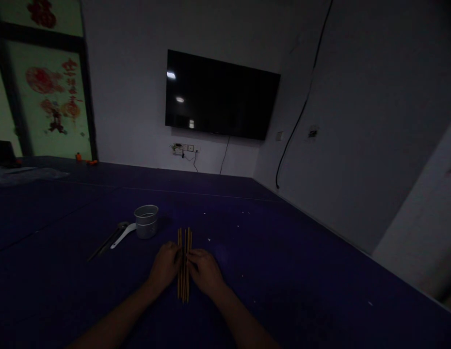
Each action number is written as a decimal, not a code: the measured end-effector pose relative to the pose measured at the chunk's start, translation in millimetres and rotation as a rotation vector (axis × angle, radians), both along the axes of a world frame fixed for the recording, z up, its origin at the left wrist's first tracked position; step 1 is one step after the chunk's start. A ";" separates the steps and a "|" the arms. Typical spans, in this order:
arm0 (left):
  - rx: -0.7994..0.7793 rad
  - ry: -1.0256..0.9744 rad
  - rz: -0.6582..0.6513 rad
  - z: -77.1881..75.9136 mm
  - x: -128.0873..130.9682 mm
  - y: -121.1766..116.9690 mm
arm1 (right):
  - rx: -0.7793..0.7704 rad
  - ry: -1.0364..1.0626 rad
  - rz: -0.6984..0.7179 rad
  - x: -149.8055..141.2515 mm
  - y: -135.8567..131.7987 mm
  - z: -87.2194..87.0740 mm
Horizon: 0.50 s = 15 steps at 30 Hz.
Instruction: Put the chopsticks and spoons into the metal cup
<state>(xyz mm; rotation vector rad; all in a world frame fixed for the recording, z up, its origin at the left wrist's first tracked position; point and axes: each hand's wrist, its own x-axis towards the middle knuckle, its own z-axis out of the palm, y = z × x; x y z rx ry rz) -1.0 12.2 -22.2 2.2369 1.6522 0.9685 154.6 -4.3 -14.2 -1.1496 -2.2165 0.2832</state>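
Several thin wooden chopsticks [184,286] lie side by side on the dark blue surface [283,271], pointing away from me. My left hand [166,264] closes on the bundle from its left side. From the other side my right hand [204,272] pinches the chopsticks with thumb and fingers. Small gaps show between some of the sticks at the far end. Left of them and farther off stands a grey metal cup [146,228]. A white spoon [121,237] lies beside the cup, its near end toward me. Next to it is a dark long-handled utensil [107,241], dim in the low light.
Small white scraps [209,239] are scattered on the surface. Clear plastic sheeting [29,175] and small orange items [90,162] lie at the far left. A television [221,97] hangs on the wall, and a black cable [296,123] runs down to the right.
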 end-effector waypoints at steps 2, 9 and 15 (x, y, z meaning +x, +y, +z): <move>0.024 0.017 -0.008 -1.1 -0.2 0.6 | 0.008 -0.003 0.014 0.0 -0.5 0.7; 0.017 0.088 -0.030 2.5 1.3 -1.3 | 0.006 -0.010 0.028 0.0 -1.2 1.0; -0.003 0.163 -0.006 7.2 3.1 -6.0 | 0.003 -0.030 0.037 -0.2 -3.8 3.2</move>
